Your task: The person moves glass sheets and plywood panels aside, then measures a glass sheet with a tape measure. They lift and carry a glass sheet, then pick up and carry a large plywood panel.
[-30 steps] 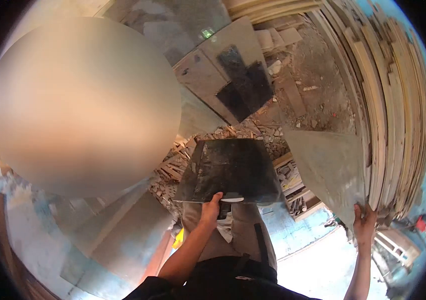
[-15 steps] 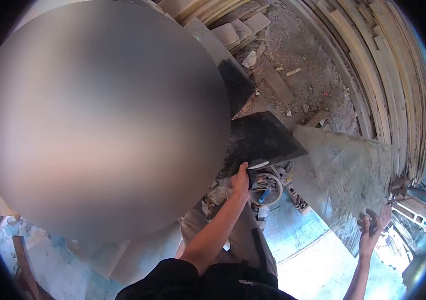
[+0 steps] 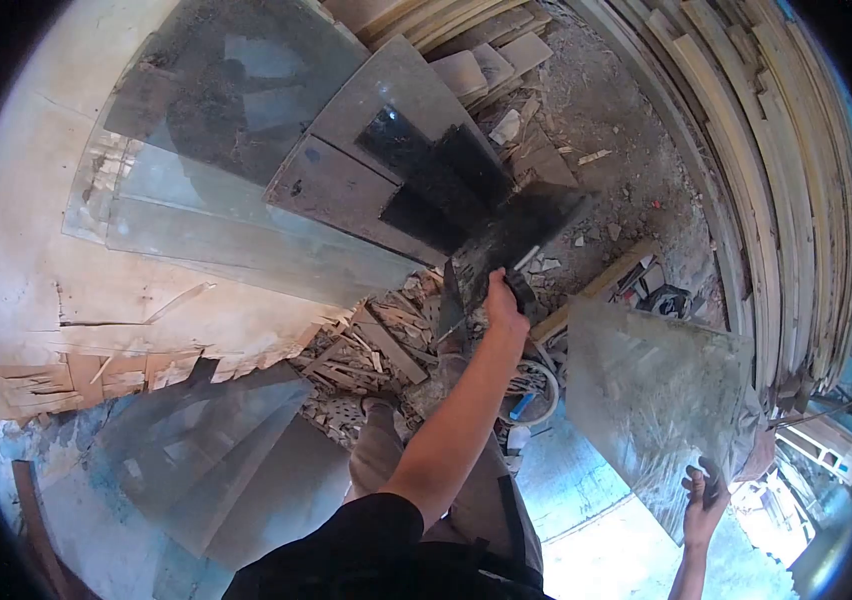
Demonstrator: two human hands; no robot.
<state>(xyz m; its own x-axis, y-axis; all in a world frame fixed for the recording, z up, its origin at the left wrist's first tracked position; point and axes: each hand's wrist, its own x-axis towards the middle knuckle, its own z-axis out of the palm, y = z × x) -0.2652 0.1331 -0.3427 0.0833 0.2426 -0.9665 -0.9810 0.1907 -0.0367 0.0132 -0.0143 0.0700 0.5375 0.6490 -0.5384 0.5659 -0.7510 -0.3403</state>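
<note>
My left hand (image 3: pixel 506 305) is closed on the near edge of a dark panel (image 3: pixel 531 225), which is smeared by motion and tilted over the debris. A small black piece beside the fingers cannot be made out. At the lower right, my right hand (image 3: pixel 703 505) grips the lower edge of a large, dusty glass sheet (image 3: pixel 651 385), with thumb and fingers bent around it. The sheet slants between the bucket and the stacked timber. Beyond my left hand, other dark pieces (image 3: pixel 426 180) lie on brownish boards (image 3: pixel 331 190).
Clear and dusty glass panes (image 3: pixel 216 205) lie at upper left, over a splintered plywood sheet (image 3: pixel 36 290). Wood scraps (image 3: pixel 386 345) litter the floor near my feet. A white-rimmed bucket (image 3: pixel 551 390) stands beside my leg. Long timber (image 3: pixel 736 130) curves along the right.
My left hand has moved up and slightly right, swinging the dark panel away from me. My right hand and the glass sheet sit a little farther left. The large blurred disc is gone.
</note>
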